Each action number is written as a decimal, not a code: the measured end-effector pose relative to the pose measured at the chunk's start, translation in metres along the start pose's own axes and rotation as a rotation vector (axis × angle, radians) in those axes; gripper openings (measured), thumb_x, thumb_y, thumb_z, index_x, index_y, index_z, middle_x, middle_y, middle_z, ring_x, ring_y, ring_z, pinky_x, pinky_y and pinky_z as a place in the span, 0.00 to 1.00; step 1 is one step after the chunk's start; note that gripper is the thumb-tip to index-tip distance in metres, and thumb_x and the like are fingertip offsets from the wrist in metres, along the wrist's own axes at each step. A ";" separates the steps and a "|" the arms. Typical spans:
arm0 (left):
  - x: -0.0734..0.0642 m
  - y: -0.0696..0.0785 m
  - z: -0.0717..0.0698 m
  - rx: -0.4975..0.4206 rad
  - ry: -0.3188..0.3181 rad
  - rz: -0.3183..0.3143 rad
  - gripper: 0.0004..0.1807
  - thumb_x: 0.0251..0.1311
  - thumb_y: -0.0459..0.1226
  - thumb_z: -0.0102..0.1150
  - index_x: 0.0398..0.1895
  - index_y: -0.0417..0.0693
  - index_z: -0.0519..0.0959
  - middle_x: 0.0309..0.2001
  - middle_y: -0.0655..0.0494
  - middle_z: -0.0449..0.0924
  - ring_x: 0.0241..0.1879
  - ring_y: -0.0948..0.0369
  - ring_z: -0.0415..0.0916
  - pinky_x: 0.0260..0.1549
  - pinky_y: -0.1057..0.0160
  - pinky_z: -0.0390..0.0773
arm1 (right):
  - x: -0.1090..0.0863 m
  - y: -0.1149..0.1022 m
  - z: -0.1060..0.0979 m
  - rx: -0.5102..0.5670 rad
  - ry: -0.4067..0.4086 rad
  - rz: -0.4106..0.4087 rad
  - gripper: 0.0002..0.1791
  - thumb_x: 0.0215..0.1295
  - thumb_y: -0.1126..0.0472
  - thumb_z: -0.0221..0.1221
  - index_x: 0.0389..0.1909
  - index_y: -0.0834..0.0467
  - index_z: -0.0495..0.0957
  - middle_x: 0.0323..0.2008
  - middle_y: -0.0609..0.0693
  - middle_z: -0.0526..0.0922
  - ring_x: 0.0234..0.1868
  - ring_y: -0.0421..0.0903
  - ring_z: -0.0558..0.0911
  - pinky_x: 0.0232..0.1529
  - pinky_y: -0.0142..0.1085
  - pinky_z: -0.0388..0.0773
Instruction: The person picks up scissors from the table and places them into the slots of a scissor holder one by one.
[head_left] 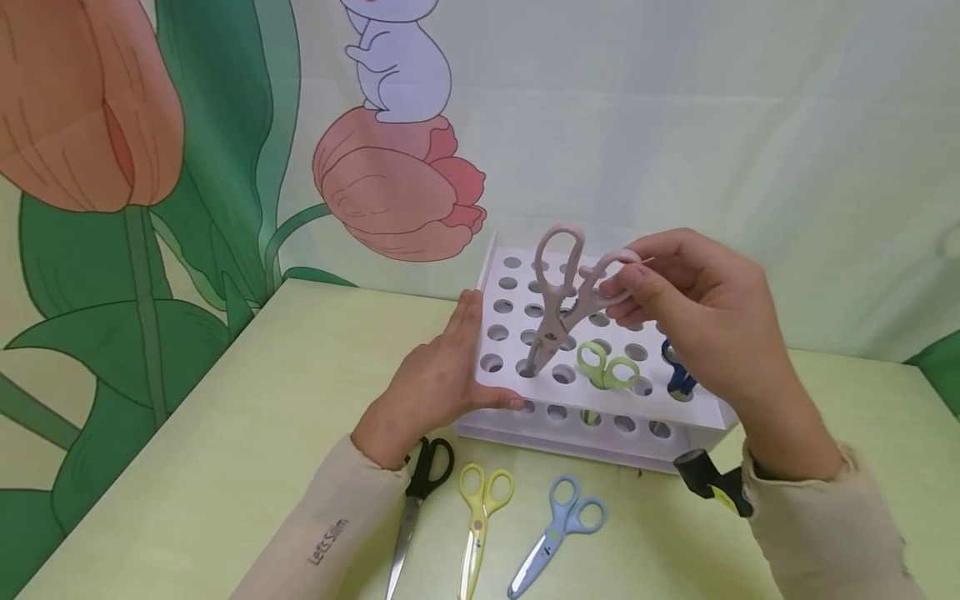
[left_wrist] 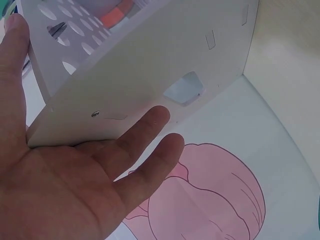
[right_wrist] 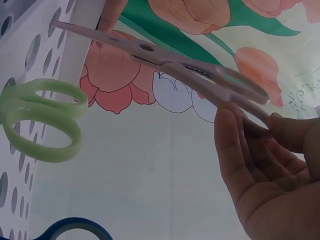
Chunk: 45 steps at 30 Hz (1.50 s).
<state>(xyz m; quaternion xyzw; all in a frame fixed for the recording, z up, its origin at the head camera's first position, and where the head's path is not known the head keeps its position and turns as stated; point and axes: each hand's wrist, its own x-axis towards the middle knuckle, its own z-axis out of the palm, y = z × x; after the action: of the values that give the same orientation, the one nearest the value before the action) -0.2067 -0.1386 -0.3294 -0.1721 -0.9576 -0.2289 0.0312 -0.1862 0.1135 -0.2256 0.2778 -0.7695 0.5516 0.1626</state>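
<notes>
My right hand point(head_left: 697, 308) pinches one handle loop of pale pink scissors point(head_left: 558, 296) between thumb and fingers. The scissors point down, blades slightly apart, with the tip at a front-row hole near the left of a white holed rack point(head_left: 667, 407). In the right wrist view the tip of the pink scissors point(right_wrist: 175, 70) reaches the hole. My left hand point(head_left: 435, 367) rests against the rack's left side, fingers extended along the side panel point(left_wrist: 140, 95) and thumb over the front edge. Small green scissors point(head_left: 607, 367) and dark blue scissors point(head_left: 678, 371) stand in the rack's front holes.
In front of the rack, black scissors point(head_left: 427, 471), yellow scissors point(head_left: 480, 508) and light blue scissors point(head_left: 561, 521) lie on the pale green table point(head_left: 247, 450). My left sleeve partly overlaps the black pair. A printed curtain point(head_left: 637, 108) hangs behind the rack.
</notes>
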 end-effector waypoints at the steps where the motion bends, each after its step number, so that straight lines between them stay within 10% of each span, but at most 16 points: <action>1: 0.000 0.000 0.000 -0.001 -0.001 0.001 0.76 0.43 0.60 0.78 0.81 0.37 0.36 0.80 0.41 0.36 0.37 0.52 0.76 0.35 0.54 0.78 | 0.000 0.000 0.001 -0.033 0.004 -0.006 0.12 0.70 0.73 0.59 0.52 0.64 0.81 0.33 0.54 0.87 0.30 0.47 0.86 0.35 0.33 0.83; 7: 0.002 0.002 0.003 0.016 -0.002 0.011 0.76 0.42 0.61 0.78 0.80 0.36 0.38 0.80 0.39 0.38 0.37 0.53 0.76 0.33 0.57 0.76 | 0.002 0.006 0.011 -0.087 0.010 -0.044 0.21 0.68 0.77 0.58 0.61 0.63 0.80 0.31 0.57 0.86 0.27 0.46 0.86 0.34 0.33 0.83; 16: 0.005 0.003 0.004 0.048 0.006 0.035 0.76 0.42 0.64 0.75 0.80 0.35 0.39 0.79 0.37 0.40 0.32 0.53 0.76 0.31 0.57 0.77 | 0.001 0.007 0.018 -0.234 -0.043 0.126 0.22 0.73 0.66 0.53 0.66 0.56 0.75 0.32 0.52 0.87 0.30 0.42 0.85 0.29 0.28 0.77; 37: 0.004 0.002 0.002 0.052 0.032 0.040 0.75 0.41 0.64 0.77 0.80 0.35 0.41 0.79 0.36 0.43 0.30 0.53 0.77 0.30 0.56 0.77 | 0.000 0.049 0.050 -0.349 0.007 -0.255 0.28 0.57 0.86 0.44 0.48 0.64 0.86 0.22 0.51 0.80 0.21 0.43 0.77 0.24 0.27 0.69; 45: -0.001 -0.002 0.001 0.018 0.026 0.029 0.75 0.41 0.61 0.79 0.80 0.34 0.41 0.79 0.36 0.42 0.29 0.53 0.76 0.29 0.58 0.76 | -0.007 0.052 0.057 -0.333 0.012 -0.254 0.29 0.56 0.86 0.46 0.48 0.62 0.86 0.23 0.50 0.82 0.21 0.44 0.80 0.23 0.28 0.71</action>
<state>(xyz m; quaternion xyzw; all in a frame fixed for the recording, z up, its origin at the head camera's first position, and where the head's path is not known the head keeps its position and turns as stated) -0.2066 -0.1401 -0.3311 -0.1826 -0.9566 -0.2218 0.0484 -0.2093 0.0740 -0.2878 0.3384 -0.8079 0.3935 0.2791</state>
